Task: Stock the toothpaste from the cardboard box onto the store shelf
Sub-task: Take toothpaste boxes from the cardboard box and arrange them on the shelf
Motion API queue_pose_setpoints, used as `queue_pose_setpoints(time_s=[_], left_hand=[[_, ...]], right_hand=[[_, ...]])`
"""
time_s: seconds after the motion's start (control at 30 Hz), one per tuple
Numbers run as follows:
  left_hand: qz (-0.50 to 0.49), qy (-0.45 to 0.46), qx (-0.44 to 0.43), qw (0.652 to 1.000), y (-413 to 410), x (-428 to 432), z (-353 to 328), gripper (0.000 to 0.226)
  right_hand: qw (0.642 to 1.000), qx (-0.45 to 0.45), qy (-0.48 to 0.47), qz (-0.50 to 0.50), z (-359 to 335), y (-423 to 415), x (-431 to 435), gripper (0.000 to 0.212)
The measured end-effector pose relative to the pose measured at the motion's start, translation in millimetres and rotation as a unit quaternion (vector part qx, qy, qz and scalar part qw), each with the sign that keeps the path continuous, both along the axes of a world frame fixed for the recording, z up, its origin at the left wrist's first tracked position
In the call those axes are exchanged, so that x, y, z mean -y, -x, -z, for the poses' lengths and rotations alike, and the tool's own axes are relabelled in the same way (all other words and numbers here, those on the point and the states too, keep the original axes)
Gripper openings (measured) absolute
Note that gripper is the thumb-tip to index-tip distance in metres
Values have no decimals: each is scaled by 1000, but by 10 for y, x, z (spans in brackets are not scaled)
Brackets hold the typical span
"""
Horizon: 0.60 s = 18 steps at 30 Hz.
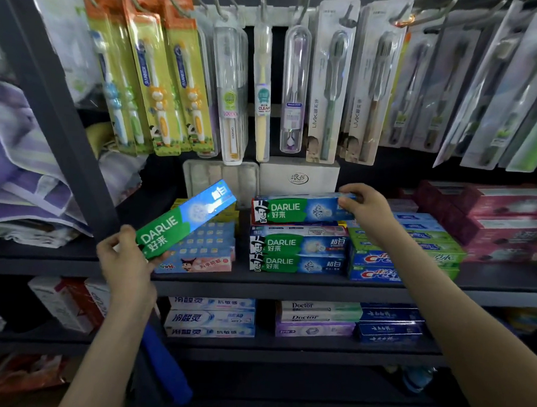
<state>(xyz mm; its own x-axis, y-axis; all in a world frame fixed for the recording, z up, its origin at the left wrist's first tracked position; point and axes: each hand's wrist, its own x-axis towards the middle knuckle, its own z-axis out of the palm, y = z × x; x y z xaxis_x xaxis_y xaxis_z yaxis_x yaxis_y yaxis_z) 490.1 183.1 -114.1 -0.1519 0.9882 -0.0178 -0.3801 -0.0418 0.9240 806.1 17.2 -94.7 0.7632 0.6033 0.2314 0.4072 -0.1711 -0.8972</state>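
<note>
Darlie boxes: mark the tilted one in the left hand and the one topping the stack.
tilted Darlie box (186, 219), head view, middle of front face.
top Darlie box (287, 210), head view, green logo panel.

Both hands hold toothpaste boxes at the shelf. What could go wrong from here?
The right hand pinches only the end of the top Darlie box, so it might sit crooked or push the stack askew. The left hand grips the tilted Darlie box by one end; it might slip or bump the blue boxes beneath.
</note>
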Motion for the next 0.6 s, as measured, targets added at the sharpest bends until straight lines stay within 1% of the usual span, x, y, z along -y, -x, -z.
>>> queue_pose_setpoints(time_s=[0.13,0.23,0.3,0.37,0.43,0.53,0.6], left_hand=[[4,-9,-12,1000,-59,-6,3,18],[27,-16,-23,999,-132,2,18,14],[47,-25,-30,998,-205,5,14,15],[67,-31,-47,996,-289,0,6,16],[88,-35,-58,994,-373,3,-5,14],[112,-38,-70,990,-490,18,-19,14],[123,-32,-72,989,-552,22,-27,15]], right_hand=[[1000,11,10,13,31,-107,-174,14],[1000,8,19,3,46,-205,-262,17],[998,35,51,-13,29,-257,-310,26],[991,73,111,-35,15,-280,-348,36],[981,106,154,-47,28,-299,-380,41],[974,142,171,-31,28,-315,-410,40],[979,136,154,-18,35,-335,-436,38]])
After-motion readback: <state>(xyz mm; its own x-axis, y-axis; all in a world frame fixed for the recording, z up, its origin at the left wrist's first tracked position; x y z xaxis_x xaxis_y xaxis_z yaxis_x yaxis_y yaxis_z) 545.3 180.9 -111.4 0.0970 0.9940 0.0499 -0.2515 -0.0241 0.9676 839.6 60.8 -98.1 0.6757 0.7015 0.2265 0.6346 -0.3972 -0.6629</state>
